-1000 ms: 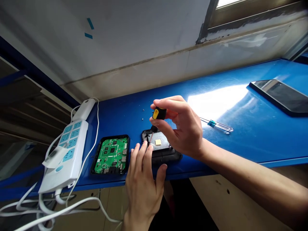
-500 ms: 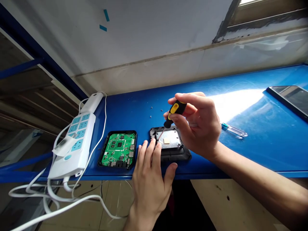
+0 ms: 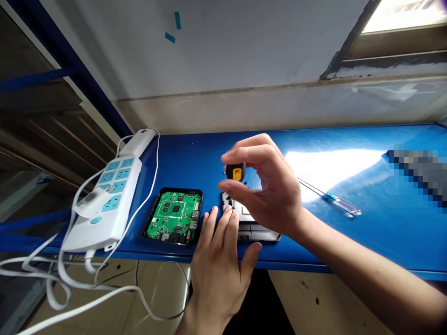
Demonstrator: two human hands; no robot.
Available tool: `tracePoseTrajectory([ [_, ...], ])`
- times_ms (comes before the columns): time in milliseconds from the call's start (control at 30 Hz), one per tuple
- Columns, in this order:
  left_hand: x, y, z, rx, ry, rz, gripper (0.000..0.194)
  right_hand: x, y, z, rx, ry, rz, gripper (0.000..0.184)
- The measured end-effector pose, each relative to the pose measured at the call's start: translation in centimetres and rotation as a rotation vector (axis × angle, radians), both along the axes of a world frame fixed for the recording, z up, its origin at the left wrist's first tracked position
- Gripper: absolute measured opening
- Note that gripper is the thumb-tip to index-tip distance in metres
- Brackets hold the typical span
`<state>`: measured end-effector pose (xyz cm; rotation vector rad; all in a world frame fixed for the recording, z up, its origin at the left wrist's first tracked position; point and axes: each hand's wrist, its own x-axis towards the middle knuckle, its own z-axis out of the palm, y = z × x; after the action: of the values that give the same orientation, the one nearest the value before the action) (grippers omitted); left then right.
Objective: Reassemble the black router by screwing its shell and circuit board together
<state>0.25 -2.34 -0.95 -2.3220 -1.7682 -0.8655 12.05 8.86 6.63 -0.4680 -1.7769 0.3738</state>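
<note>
Nearest, the left hand [image 3: 219, 267] reaches in over the near edge of the blue surface [image 3: 195, 156], palm down, fingers stretched and only slightly parted, thumb splayed wide. It grasps nothing; its fingertips press on the left side of a black cover [image 3: 260, 233], which lies close to that near edge, about midway along the stretch in view. Pressure from one side only could tilt the cover or shove it toward the edge.

Above the cover, the right hand [image 3: 272, 188] curls in a narrow pinch, thumb and fingers about the handle of a black-and-yellow screwdriver [image 3: 236, 172], seen nearly end-on. Its tip is hidden, so whether it touches anything cannot be told. A slip, from a slanted shaft or a poorly seated tip, could jab the left fingertips or scratch the metal plate [image 3: 240, 205] inside the cover.

Just left of the cover, also by the near edge, a green circuit board [image 3: 174, 211] sits in its black tray, its parts bare; a sideways knock from the left hand might damage them.

Toward the left edge stands a white power strip [image 3: 111, 195]. Right of the right hand lies a clear-handled screwdriver [image 3: 342, 204]. Past the far edge rises a wall [image 3: 244, 46] with two blue tape strips.
</note>
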Motion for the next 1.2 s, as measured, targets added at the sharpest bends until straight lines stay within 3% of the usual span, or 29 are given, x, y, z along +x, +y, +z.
tracePoseTrajectory([
  [100,0.1,0.0,-0.1,0.015,0.006,-0.002,0.053,-0.6,0.0,0.1,-0.031,0.012,-0.061,0.018],
  [333,0.3,0.2,-0.1,0.02,-0.044,0.015,0.054,-0.4,-1.3,-0.7,-0.188,0.081,0.025,0.024],
  [567,0.4,0.3,0.1,0.058,-0.078,0.024,0.056,-0.3,-1.1,-0.5,-0.049,0.052,-0.139,0.014],
  [733,0.5,0.3,0.0,0.072,-0.097,0.034,0.058,-0.6,-1.2,-0.3,-0.047,0.035,-0.103,0.02],
  [833,0.5,0.4,0.0,0.082,-0.086,0.031,0.058,-0.4,-1.0,-0.2,0.0,0.018,-0.179,0.017],
  [933,0.4,0.3,-0.1,0.085,-0.075,0.017,0.06,-0.3,-1.0,-0.1,-0.061,0.023,-0.223,0.018],
  [1033,0.4,0.3,-0.1,0.095,-0.087,0.008,0.06,-0.3,-1.0,0.1,-0.117,0.04,-0.151,0.027],
  [1100,0.4,0.2,-0.1,0.101,-0.096,0.002,0.059,-0.5,-0.9,0.1,-0.086,0.049,-0.132,0.02],
  [1200,0.4,0.3,-0.2,0.093,-0.096,0.002,0.06,-0.8,-0.8,0.1,-0.051,0.041,-0.223,0.016],
])
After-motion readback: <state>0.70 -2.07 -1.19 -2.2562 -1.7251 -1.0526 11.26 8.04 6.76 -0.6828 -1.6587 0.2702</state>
